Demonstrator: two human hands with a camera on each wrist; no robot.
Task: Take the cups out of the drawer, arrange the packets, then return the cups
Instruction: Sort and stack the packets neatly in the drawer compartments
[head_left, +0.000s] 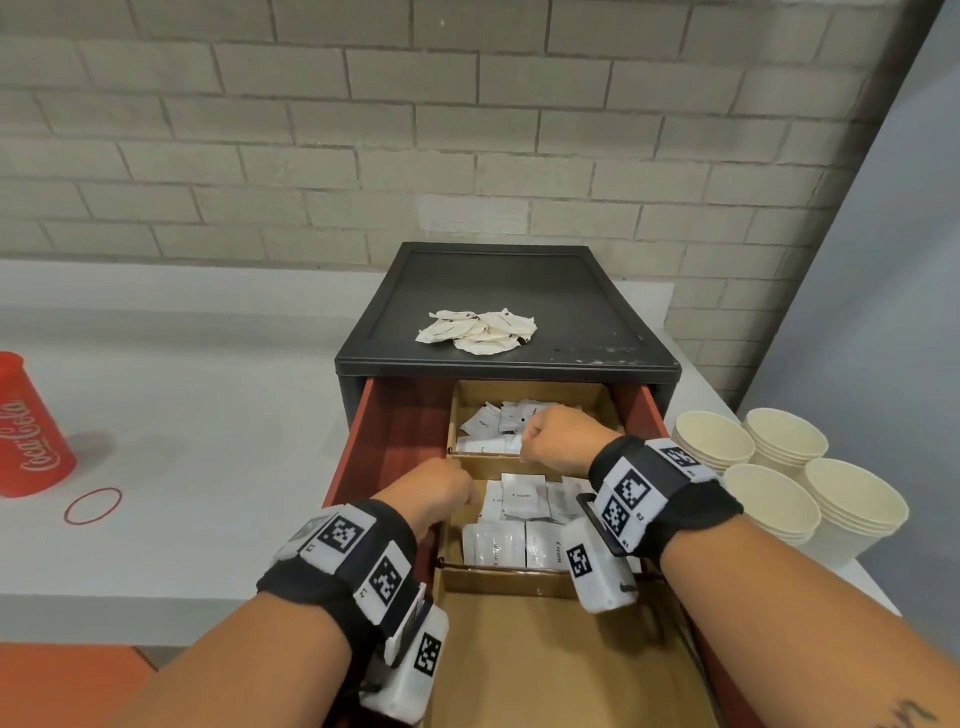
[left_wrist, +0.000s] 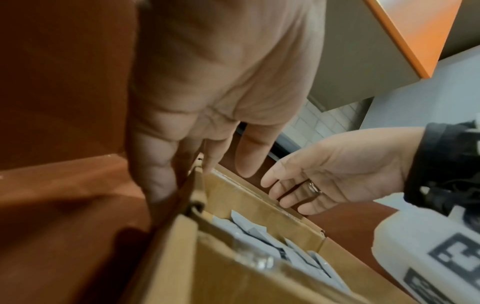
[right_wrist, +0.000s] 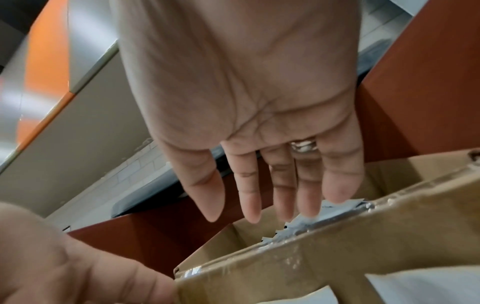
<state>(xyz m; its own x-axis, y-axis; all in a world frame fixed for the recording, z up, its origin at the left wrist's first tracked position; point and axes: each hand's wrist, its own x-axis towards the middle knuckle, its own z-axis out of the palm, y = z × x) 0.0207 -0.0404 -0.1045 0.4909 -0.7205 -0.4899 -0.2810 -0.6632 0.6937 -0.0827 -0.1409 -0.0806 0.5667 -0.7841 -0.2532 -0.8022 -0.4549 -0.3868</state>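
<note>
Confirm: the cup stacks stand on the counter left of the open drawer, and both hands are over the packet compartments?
Not quite: the head view shows the cup stacks on the counter right of the open drawer. Left hand and right hand are over the packet compartments.

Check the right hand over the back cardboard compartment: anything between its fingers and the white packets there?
Nothing visible. The right hand hangs open, fingers extended straight above the white packets in the back cardboard compartment of the open red-brown drawer. The cardboard divider sits nearer the wrist, not in the path.

Left hand (head_left: 434, 493) fingers (left_wrist: 158, 181) behind divider (left_wrist: 192, 197)
</note>
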